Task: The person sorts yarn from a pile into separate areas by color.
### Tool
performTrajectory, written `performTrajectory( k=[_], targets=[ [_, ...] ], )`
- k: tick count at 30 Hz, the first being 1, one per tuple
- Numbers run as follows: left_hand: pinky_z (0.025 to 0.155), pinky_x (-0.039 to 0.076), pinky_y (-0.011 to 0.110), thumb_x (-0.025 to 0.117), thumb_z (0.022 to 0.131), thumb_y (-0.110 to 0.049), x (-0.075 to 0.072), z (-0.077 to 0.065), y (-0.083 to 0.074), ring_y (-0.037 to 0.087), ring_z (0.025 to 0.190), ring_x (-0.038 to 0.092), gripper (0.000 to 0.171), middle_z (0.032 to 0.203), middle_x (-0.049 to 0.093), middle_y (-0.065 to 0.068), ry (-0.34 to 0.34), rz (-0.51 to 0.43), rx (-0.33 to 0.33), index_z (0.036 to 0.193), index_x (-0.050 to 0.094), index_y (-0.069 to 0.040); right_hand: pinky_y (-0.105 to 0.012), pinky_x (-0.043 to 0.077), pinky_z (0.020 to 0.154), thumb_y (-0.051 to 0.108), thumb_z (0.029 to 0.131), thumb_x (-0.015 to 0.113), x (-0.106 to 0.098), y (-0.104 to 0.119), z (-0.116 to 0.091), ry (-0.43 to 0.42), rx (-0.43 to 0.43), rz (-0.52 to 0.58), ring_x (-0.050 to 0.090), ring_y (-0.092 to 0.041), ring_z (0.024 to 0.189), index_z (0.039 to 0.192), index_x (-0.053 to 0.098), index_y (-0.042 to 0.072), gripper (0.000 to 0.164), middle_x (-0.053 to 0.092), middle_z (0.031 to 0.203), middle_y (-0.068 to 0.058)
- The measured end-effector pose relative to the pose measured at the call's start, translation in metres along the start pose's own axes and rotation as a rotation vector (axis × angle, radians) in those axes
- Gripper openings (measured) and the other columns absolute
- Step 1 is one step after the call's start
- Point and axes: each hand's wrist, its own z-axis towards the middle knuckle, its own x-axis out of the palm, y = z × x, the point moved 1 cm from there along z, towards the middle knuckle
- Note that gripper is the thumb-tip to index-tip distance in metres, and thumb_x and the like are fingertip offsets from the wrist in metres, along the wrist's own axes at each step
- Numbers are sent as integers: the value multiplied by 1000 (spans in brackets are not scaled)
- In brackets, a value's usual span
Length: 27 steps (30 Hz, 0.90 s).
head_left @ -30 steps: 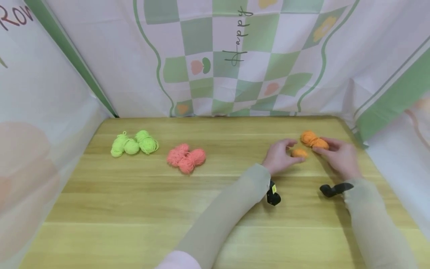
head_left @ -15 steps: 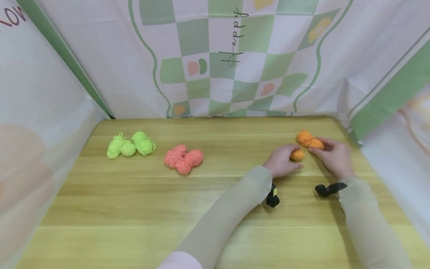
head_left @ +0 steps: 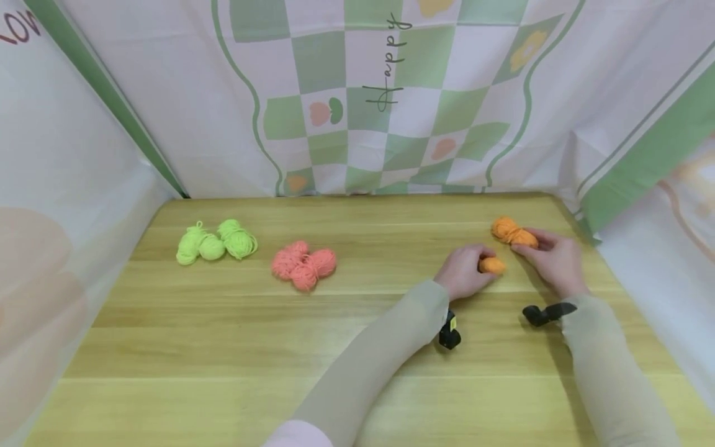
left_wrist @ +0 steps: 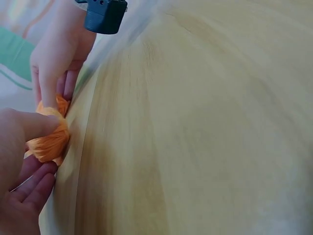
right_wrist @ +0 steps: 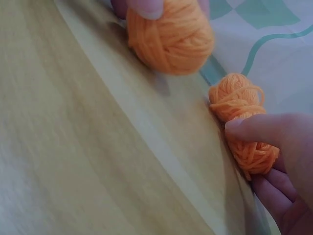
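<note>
In the head view my left hand (head_left: 465,272) pinches a small orange ball of yarn (head_left: 491,266) between thumb and fingers. The right wrist view shows that ball (right_wrist: 173,41) close over the tabletop, a shadow under it. Just beyond, two more orange yarn balls (head_left: 506,230) lie against each other at the back right of the table. My right hand (head_left: 558,261) grips the nearer one of this pair, its thumb (right_wrist: 249,128) across the yarn and its fingers beneath on the far side. The left wrist view has both hands near each other, with orange yarn (left_wrist: 50,144) under the left thumb.
Coral-pink yarn balls (head_left: 304,267) sit bunched left of the table's middle. Farther left is a row of lime-green yarn balls (head_left: 215,243). A printed curtain (head_left: 371,143) rises along the back edge of the wooden table (head_left: 251,347), with white fabric at both sides.
My left hand has closed its fingers on the small orange ball and drawn it slightly toward me, away from the pair. The right hand keeps its hold. The head view has shifted a little.
</note>
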Motion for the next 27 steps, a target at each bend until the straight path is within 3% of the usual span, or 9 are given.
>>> performTrajectory(
  k=[8, 10, 17, 27],
  targets=[
    [92, 38, 7, 75, 95, -29, -2, -6, 1, -1, 107, 57, 36, 120, 68, -10, -28, -14, 21, 128, 68, -14, -5, 44, 72, 49, 89, 76, -2, 4, 1, 12, 49, 12, 53, 12, 89, 138, 63, 4, 68, 65, 127, -21],
    [91, 38, 6, 75, 95, -29, -3, -8, 1, -1, 107, 57, 36, 119, 68, -10, -31, -12, 22, 127, 68, -14, -6, 43, 73, 51, 89, 76, -2, 5, 2, 12, 57, 3, 53, 8, 93, 138, 63, 5, 69, 65, 127, -20],
    [96, 36, 7, 72, 97, -30, -3, -7, 4, -1, 112, 56, 37, 124, 66, -9, -10, -3, 18, 130, 67, -14, -8, 41, 79, 58, 88, 73, -2, 11, 6, 33, 74, -4, 56, -27, 120, 141, 61, 7, 74, 63, 133, -19],
    [96, 36, 7, 72, 98, -30, -2, -7, 6, -2, 113, 56, 38, 125, 66, -10, -5, -18, 10, 131, 66, -14, -20, 41, 85, 58, 87, 74, 3, 18, 21, 45, 76, 2, 54, -31, 123, 140, 62, 6, 74, 63, 133, -20]
  ],
)
